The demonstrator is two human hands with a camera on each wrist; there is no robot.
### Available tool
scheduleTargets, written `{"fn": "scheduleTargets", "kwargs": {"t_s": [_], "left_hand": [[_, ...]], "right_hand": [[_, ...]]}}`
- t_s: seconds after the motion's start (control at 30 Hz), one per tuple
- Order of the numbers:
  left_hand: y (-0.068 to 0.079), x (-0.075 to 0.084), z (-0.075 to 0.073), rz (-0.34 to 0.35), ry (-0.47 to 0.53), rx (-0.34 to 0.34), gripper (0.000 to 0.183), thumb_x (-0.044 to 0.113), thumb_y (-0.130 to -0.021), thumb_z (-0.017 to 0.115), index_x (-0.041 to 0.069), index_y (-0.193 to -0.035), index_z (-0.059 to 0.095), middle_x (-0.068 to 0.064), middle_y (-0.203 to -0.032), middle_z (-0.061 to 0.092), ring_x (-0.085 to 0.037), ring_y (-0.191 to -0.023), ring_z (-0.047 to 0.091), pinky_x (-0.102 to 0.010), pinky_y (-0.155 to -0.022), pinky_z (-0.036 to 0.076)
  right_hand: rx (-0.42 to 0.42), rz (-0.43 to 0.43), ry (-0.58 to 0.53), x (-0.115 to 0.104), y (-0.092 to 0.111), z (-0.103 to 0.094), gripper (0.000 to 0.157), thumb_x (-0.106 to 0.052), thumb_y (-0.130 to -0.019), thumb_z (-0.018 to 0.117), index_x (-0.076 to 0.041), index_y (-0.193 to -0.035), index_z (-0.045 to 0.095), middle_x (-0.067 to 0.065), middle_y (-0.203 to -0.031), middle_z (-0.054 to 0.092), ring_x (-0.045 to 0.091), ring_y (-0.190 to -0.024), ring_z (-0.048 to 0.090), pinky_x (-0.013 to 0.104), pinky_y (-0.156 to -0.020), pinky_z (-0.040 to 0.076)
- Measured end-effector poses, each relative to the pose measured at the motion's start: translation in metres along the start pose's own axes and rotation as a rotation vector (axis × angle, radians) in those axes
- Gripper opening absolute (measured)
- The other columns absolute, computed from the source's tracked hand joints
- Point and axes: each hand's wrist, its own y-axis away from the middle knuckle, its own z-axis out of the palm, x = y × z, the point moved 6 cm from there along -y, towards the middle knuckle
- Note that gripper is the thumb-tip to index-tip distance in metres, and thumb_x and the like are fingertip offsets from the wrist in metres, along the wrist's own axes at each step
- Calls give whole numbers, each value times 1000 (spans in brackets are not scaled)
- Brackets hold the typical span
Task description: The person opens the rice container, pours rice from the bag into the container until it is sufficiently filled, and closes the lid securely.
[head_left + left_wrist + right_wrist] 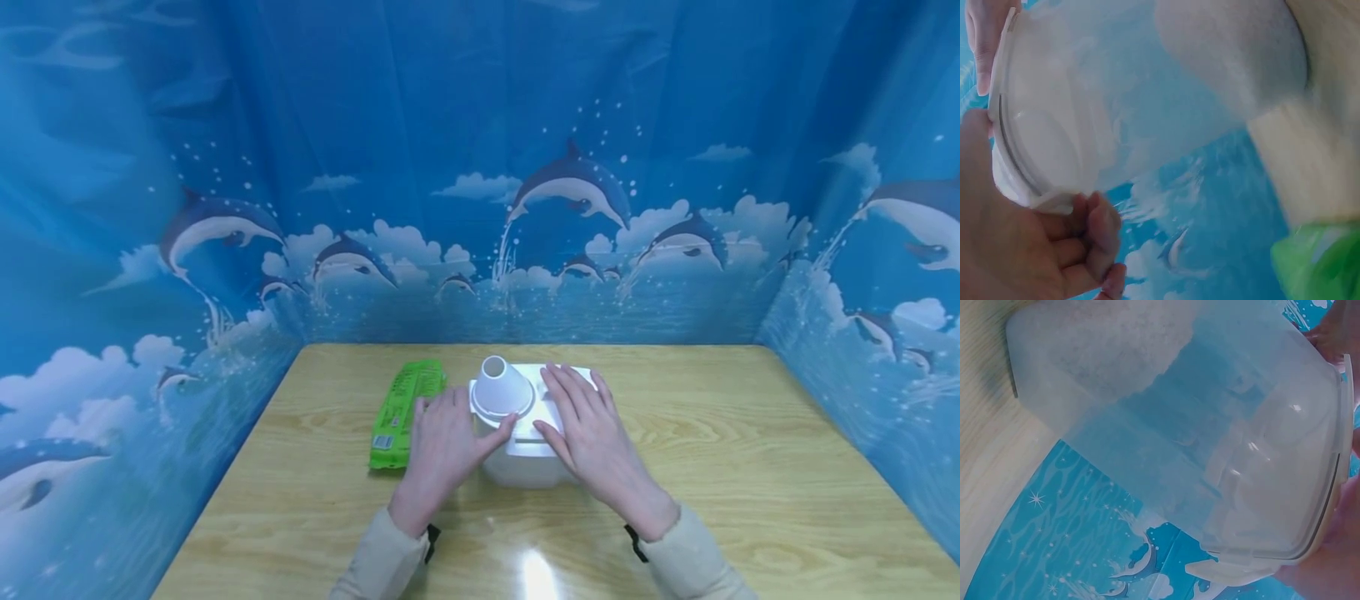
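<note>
A translucent container (527, 473) stands upright on the table, with whitish grainy contents (1110, 353) in its lower part. Its white lid (534, 447) is on top, and a white cone-shaped spout (504, 390) rises from the lid's left side. My left hand (446, 437) grips the lid's left edge, fingers curled at the rim tab (1055, 201) and thumb over the top. My right hand (592, 429) rests on the lid's right half with its fingers extended. In the right wrist view, another rim tab (1232, 573) juts out beside the palm.
A green packet (393, 417) with printed text lies on the wooden table (735, 467), left of the container and just beyond my left hand. A blue dolphin-printed curtain (450, 108) encloses the table's back and sides.
</note>
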Motion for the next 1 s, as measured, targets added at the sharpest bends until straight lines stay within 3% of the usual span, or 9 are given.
{"fn": "scheduleTargets", "kwargs": {"t_s": [0.17, 0.37, 0.63, 0.8, 1.0], "left_hand": [[-1, 1, 2, -8, 49, -21, 86, 77, -89, 50, 2, -128, 61, -13, -113, 70, -27, -100, 66, -41, -85, 49], [0, 0, 3, -12, 18, -43, 95, 84, -87, 42, 2, -131, 60, -15, -119, 69, -29, -106, 65, -44, -90, 48], [1, -1, -1, -13, -45, -39, 106, 91, -83, 35, 1, -134, 58, -19, -128, 65, -33, -116, 63, -57, -103, 45], [1, 2, -3, 10, -1, -18, 106, 88, -83, 41, 2, -144, 50, -21, -140, 56, -36, -126, 58, -59, -108, 42], [1, 7, -3, 71, 65, 19, 105, 84, -81, 53, 3, -147, 45, -17, -140, 56, -34, -127, 56, -60, -109, 42]], "right_hand": [[8, -3, 5, 0, 0, 0, 72, -54, -109, 22, 3, -148, 45, 21, -147, 52, 38, -137, 47, 60, -119, 26], [6, 5, 2, 1, 1, 1, 71, -53, -109, 23, 2, -149, 44, 20, -148, 51, 38, -138, 46, 60, -119, 26], [-6, 5, -6, 1, 1, 1, 70, -53, -109, 22, 0, -151, 42, 20, -149, 50, 37, -139, 44, 59, -120, 25], [0, 5, -5, 0, 1, 0, 70, -53, -109, 22, 0, -151, 42, 20, -149, 50, 38, -138, 45, 60, -120, 25], [-1, 7, -5, 1, 1, 1, 70, -53, -109, 23, 0, -152, 41, 20, -149, 50, 37, -139, 45, 60, -120, 25]]}}
